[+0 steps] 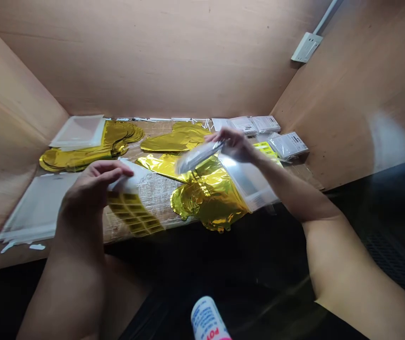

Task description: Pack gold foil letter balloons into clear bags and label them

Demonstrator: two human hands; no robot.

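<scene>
Okay, status. Left hand is curled, fingers nearly closed on a white paper strip, with a gold grid-patterned sheet below it, motion-blurred. Right hand is narrow, pinching a clear silver-toned packet above a crumpled gold foil balloon. A clear plastic bag lies against that balloon, just under the right wrist.

Surface: low bench with a brown, taped-looking top, set into a booth of three tan wood panels. Back left: stacked gold foil shapes beside a white-edged stack of clear sleeves. Back centre: another gold foil balloon, with thin white sticks along the wall. Back right: white-labelled packets, more at, and a yellow label. Front left: a stack of clear bags.

Right panel carries a white wall outlet and white conduit. Bottom edge: white bottle with pink lettering, partly in frame.
</scene>
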